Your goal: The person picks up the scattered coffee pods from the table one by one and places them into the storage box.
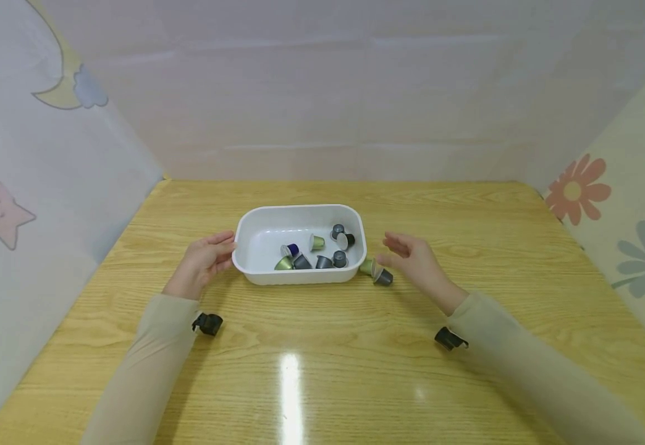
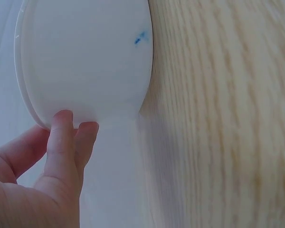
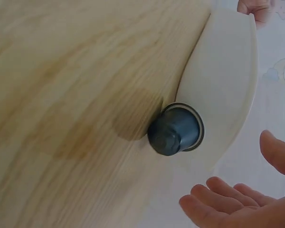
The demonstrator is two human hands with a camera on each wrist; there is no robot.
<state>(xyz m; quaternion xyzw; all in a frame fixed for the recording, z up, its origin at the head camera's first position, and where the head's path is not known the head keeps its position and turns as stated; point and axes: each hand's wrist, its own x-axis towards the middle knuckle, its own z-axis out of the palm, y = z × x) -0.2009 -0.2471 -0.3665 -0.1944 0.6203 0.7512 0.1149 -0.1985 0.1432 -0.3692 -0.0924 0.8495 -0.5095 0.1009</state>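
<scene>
A white plastic bin (image 1: 288, 277) sits on the table, holding several coffee capsules, among them a purple one (image 1: 293, 250) and a light green one (image 1: 317, 243). Against its left end rest the fairly straight fingertips of my left hand (image 1: 200, 259); in the left wrist view these fingers (image 2: 61, 137) touch the outer wall near the rim. My right hand (image 1: 416, 264) hovers off the bin's right end, fingers spread loosely with nothing in them. Between that hand and the bin lie a dark grey capsule (image 1: 383, 277) and a green capsule (image 1: 367, 266), partly hidden behind it.
The wooden table (image 1: 356, 358) runs back to a pale draped wall (image 1: 322, 111). Patterned cloth walls stand along both sides, with a star (image 1: 0, 213) at left and flowers (image 1: 578, 190) at right. A small black wrist camera (image 1: 208, 323) is strapped beneath the left sleeve.
</scene>
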